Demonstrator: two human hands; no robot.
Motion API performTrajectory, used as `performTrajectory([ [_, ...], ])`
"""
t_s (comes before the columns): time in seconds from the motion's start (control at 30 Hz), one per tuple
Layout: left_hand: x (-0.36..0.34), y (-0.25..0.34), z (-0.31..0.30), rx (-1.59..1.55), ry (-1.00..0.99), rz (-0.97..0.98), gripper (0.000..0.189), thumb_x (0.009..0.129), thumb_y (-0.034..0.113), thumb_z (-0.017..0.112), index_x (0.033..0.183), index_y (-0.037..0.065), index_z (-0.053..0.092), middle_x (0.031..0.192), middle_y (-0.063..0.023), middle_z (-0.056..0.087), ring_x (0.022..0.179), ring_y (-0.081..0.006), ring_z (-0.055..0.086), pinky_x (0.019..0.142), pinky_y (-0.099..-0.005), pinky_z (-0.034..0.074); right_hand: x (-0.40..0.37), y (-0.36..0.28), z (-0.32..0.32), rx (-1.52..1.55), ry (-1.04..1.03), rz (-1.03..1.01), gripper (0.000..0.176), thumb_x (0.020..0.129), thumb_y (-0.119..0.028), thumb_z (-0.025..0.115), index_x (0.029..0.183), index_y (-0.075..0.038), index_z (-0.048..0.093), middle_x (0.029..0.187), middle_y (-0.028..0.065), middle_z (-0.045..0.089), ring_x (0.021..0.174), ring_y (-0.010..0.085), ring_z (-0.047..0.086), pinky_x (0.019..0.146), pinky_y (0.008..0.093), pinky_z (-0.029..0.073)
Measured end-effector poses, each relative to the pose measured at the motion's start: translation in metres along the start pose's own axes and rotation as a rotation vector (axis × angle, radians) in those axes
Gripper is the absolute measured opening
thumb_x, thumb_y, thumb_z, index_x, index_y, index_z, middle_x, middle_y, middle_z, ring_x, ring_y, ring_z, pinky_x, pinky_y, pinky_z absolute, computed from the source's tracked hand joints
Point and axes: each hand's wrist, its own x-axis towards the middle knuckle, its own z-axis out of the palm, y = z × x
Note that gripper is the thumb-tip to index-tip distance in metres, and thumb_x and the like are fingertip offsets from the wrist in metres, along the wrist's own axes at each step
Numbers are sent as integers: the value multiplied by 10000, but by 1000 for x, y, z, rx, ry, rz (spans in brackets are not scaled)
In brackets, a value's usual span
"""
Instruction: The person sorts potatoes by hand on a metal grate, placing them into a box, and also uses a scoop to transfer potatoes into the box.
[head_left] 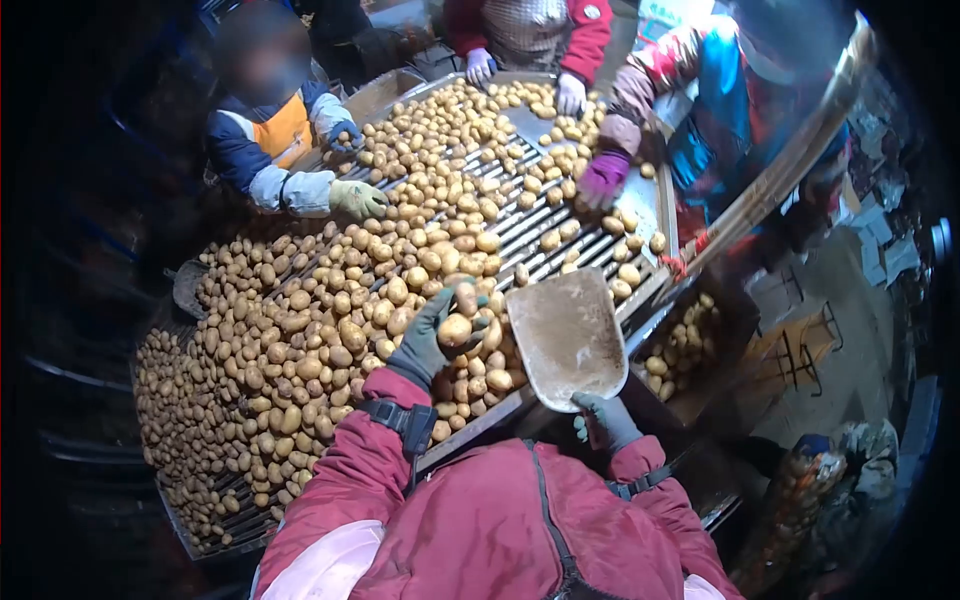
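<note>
My left hand (430, 340), in a dark glove, is closed around potatoes (455, 330) above the heap at the near side of the sorting table. My right hand (607, 421), also gloved, grips a wide metal scoop (567, 335) by its near end. The scoop's tray faces up and holds no potatoes, only brown dirt marks. It lies to the right of my left hand, over the table's near right edge. Many potatoes (300, 350) cover the left and middle of the slatted rack (535, 236).
Co-workers stand around the far side; their gloved hands (357, 199), (571, 94) and a purple glove (604, 178) reach among the potatoes. Another scoop (189, 289) lies at the left edge. More potatoes (683, 350) sit below the table's right side. A curved rail (790, 165) crosses the upper right.
</note>
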Motion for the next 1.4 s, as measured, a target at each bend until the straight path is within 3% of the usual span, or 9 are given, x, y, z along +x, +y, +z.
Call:
performTrajectory([
  [0.4,52,-73,78,-74,-37,-435,570,1042,545,480,1415,118,542,1260,-128,654,1030,-304,677,800,-428,584,-57,29,-82,38,234,109,267,911,-304,727,947,-43,683,610,74,625,444,185,582,402,314,460],
  [0.47,38,-95,118,256,-154,-192,467,1016,433,602,1350,106,595,1117,-82,706,904,-250,707,758,-395,602,-68,40,-95,53,277,152,222,933,-281,724,946,-62,684,592,47,616,429,161,564,391,292,451],
  [0.57,74,-109,63,37,72,-591,466,951,297,722,1359,109,597,1197,-92,684,1070,-233,695,889,-402,605,-90,65,-114,113,303,127,274,930,-325,732,931,-52,701,603,57,628,448,156,577,398,292,439],
  [0.7,65,-128,92,1298,-470,143,443,949,270,726,1338,92,609,1234,-95,658,1119,-208,655,952,-364,575,-112,99,-137,170,388,115,325,925,-341,751,1008,-31,696,658,86,654,461,183,595,411,318,464],
  [0.77,56,-148,134,259,74,-384,371,972,254,692,1294,84,619,1166,-65,652,1010,-167,645,897,-300,557,-121,115,-148,246,443,89,323,932,-339,744,1017,-31,694,658,95,654,463,190,599,410,324,468],
  [0.97,61,-177,196,126,-723,-673,244,1014,278,645,1188,106,629,993,16,565,880,-86,550,761,-235,474,-152,152,-180,616,604,-124,337,960,-352,698,1110,-52,671,625,90,612,441,216,566,408,357,472],
  [1.07,72,-217,205,572,-455,-661,241,1020,295,632,1183,117,624,979,23,544,890,-84,546,773,-231,462,-170,169,-187,749,714,-260,323,949,-376,701,1078,-83,660,636,82,614,451,226,568,419,374,487],
  [1.27,70,-287,220,586,-764,-805,267,1020,315,627,1188,109,607,1003,22,554,886,-90,553,788,-257,478,-210,222,-202,933,997,-335,272,949,-392,668,936,-121,654,623,55,578,442,229,552,406,378,464],
  [1.4,54,-323,233,582,-605,-1026,254,1025,306,615,1159,90,609,1000,14,562,888,-107,570,787,-268,491,-236,249,-196,1002,1058,-342,266,968,-385,654,964,-119,653,636,53,581,444,216,551,406,364,462],
])
